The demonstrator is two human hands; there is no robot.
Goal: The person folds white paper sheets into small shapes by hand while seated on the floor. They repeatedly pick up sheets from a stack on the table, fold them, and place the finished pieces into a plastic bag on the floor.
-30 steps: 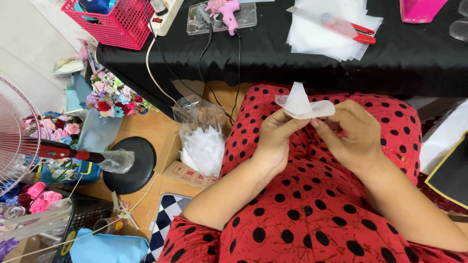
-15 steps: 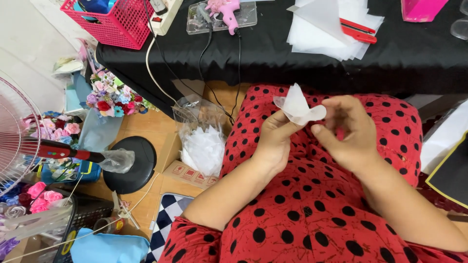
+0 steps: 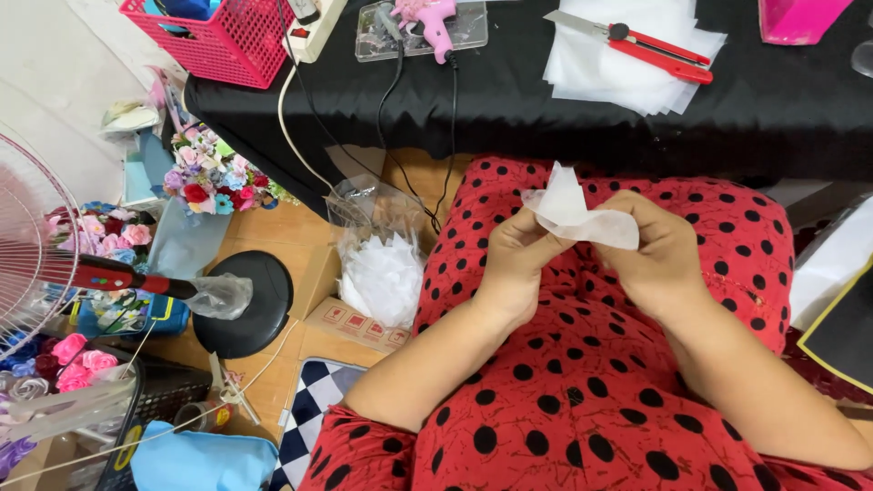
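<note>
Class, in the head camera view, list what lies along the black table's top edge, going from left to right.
Pink plastic mesh basket → white power strip → pink glue gun on its clear tray → red-handled utility knife on a stack of white sheets → pink container.

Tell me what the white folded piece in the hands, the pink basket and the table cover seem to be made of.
The white folded piece, pinched by the left hand and right hand, looks like thin, matte, translucent fabric or paper: it creases softly. The pink lattice basket looks like rigid moulded plastic, with even grid holes. The black table cover looks like matte cloth, draping over the edge.
</note>
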